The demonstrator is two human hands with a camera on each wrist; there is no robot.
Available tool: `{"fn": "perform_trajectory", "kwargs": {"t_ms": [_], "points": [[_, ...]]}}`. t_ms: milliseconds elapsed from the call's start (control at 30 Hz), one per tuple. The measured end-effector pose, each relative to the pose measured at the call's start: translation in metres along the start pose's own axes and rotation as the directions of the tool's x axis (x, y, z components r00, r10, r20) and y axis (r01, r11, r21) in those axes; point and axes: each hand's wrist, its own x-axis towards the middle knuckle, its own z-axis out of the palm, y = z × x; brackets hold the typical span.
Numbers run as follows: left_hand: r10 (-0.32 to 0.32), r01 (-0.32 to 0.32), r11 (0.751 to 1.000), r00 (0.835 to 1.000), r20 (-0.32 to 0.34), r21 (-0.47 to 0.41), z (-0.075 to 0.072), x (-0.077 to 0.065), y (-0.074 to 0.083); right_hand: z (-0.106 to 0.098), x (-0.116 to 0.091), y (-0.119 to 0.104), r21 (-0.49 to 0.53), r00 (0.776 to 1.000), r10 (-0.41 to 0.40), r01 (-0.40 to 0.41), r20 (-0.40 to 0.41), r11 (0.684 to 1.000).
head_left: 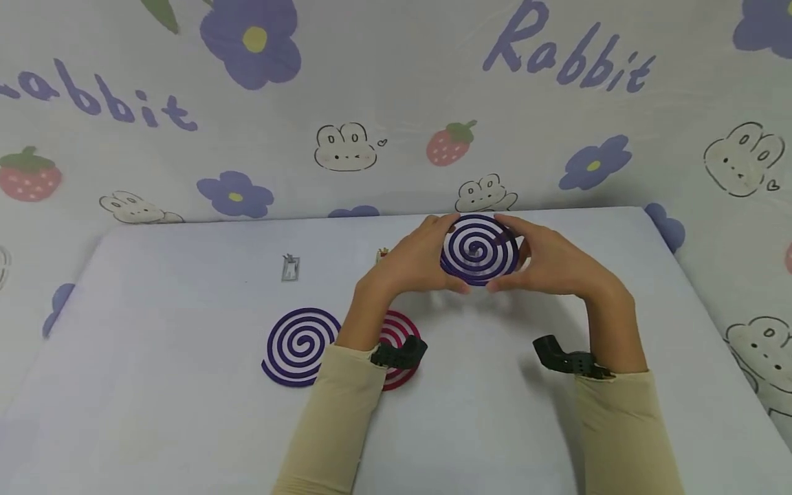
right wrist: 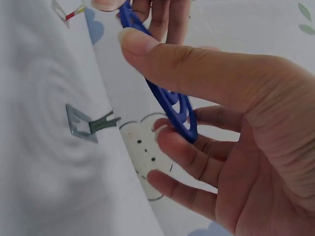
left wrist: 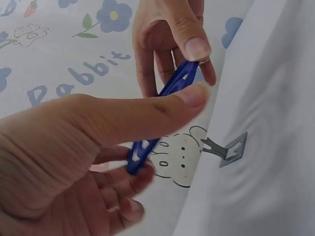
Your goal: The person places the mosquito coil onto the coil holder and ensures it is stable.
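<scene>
White counter (head_left: 185, 426) spans the lower head view. Left hand (head_left: 408, 260) and right hand (head_left: 557, 262) meet from opposite sides, each pinching the rim of one blue coil (head_left: 476, 250) between thumb and fingers. Neither is clearly nearer; the coil sits between them, off the counter. Other blue coil (head_left: 302, 345) and red coil (head_left: 405, 331) lie flat on the counter, the red one partly behind the left forearm.

Key relation: the held coil is raised above a small metal stand (left wrist: 233, 150), apart from it. The coil is round and flat, so no long axis; its tilt against the counter is hard to judge.

View comparison: head shows the coil's face, its turns largely masking the stand. Both wrist views show the coil nearly edge-on, plus the stand's flat plate and forked prong. Second metal stand (head_left: 290, 268), smaller in the head view, stands left of the hands.
</scene>
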Motion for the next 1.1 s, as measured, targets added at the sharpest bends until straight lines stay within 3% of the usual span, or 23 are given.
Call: {"fn": "perform_trajectory", "kwargs": {"t_ms": [233, 400, 667, 1100], "points": [[0.025, -0.027, 0.999, 0.998, -0.056, -0.037, 0.003, 0.005, 0.006, -0.004, -0.003, 0.01, 0.055, 0.996, -0.014, 0.019, -0.085, 0.998], [-0.004, -0.001, 0.997, 0.998, -0.067, -0.072, 0.007, 0.007, 0.008, -0.004, -0.002, 0.009, 0.078, 0.989, -0.015, 0.027, -0.147, 0.997], [-0.037, 0.022, 0.988, 0.995, -0.095, -0.152, 0.017, 0.009, 0.002, 0.009, 0.013, 0.011, 0.179, 0.948, 0.051, 0.006, -0.314, 0.984], [-0.083, 0.061, 0.974, 0.993, -0.09, -0.22, 0.025, 0.021, -0.004, 0.017, 0.026, 0.012, 0.378, 0.961, 0.172, -0.08, -0.215, 0.922]]}}
